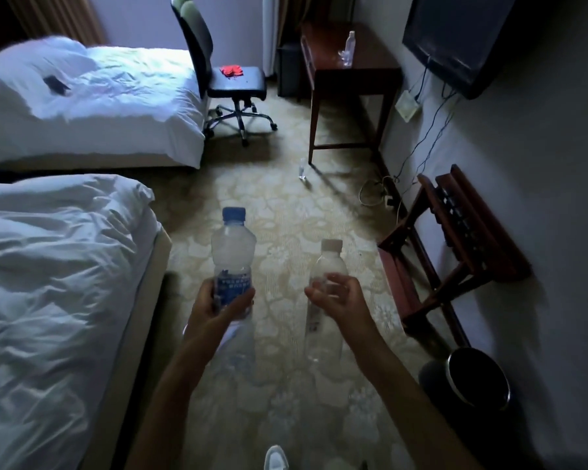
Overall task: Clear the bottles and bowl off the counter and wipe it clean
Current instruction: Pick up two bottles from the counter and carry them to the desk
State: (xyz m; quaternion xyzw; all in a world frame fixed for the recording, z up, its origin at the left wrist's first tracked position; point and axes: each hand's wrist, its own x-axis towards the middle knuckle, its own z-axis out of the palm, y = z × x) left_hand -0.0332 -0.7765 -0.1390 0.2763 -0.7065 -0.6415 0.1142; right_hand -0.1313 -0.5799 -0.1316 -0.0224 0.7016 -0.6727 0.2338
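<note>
My left hand (218, 305) grips a clear plastic bottle with a blue cap and blue label (232, 252), held upright over the carpet. My right hand (338, 295) holds a slimmer clear bottle with a pale cap (330, 262), fingers loosely curled around its middle. Far ahead stands a dark wooden desk (370, 72) against the right wall, with one clear bottle (349, 47) still upright on its top. Another small bottle (302, 169) stands on the carpet by the desk's front leg. No bowl shows in view.
Two white beds (65, 266) fill the left side. An office chair (231, 79) with a red cloth (232, 70) on its seat stands beside the desk. A wooden luggage rack (455, 239), a black bin (476, 381), cables and a wall television (455, 39) line the right wall.
</note>
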